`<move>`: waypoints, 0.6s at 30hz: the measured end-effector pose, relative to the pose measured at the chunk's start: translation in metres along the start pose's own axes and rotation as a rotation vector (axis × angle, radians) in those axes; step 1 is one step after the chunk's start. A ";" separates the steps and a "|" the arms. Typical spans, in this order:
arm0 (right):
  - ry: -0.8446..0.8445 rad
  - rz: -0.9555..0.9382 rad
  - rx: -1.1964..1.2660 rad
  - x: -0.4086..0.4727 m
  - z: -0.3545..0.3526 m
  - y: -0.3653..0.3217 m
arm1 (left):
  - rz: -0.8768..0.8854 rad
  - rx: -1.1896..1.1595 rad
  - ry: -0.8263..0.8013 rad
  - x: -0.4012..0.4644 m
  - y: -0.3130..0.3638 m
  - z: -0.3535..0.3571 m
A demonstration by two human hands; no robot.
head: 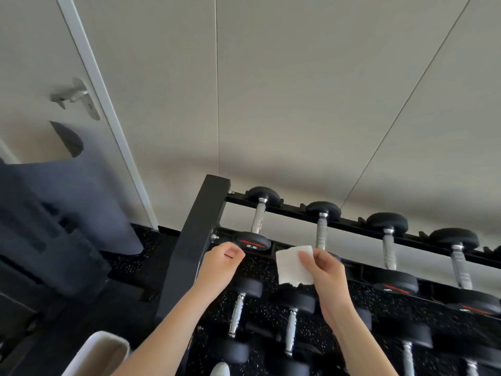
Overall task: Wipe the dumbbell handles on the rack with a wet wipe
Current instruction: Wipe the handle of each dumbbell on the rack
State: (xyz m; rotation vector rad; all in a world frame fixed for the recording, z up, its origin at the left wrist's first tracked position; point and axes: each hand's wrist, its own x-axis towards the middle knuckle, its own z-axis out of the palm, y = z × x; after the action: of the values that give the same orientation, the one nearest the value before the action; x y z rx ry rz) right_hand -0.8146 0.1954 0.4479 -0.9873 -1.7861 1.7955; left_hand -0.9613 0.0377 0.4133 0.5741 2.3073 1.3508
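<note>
My right hand (324, 270) pinches the wet wipe (294, 264) btwn thumb & fingers, held in front of the rack (195, 240), just right of the 2.5 dumbbell (252, 241). Left hand (222, 263) is curled, holding nothing, touching/just beside that dumbbell's near end, can't tell which.

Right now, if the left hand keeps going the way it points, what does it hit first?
Likely the 2.5 dumbbell end cap on the top rack tier; the left hand is curled just short of it. Depth unclear.
</note>
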 end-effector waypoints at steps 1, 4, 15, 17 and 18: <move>0.021 0.005 -0.020 0.013 0.006 0.001 | 0.036 0.077 0.006 0.019 -0.010 -0.002; 0.107 0.013 -0.077 0.049 0.025 0.008 | 0.179 0.384 0.017 0.069 -0.035 0.002; 0.351 0.024 -0.220 0.146 0.059 0.053 | 0.625 0.824 0.052 0.148 -0.101 0.058; 0.382 0.031 -0.241 0.167 0.065 0.060 | 0.639 0.764 0.071 0.152 -0.107 0.060; 0.396 0.029 -0.244 0.180 0.069 0.063 | 0.643 0.747 0.069 0.154 -0.109 0.060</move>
State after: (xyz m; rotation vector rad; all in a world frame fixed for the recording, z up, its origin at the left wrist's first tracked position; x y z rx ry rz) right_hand -0.9723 0.2736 0.3472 -1.3607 -1.7629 1.2991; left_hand -1.0739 0.1145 0.2696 1.6235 2.7818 0.6552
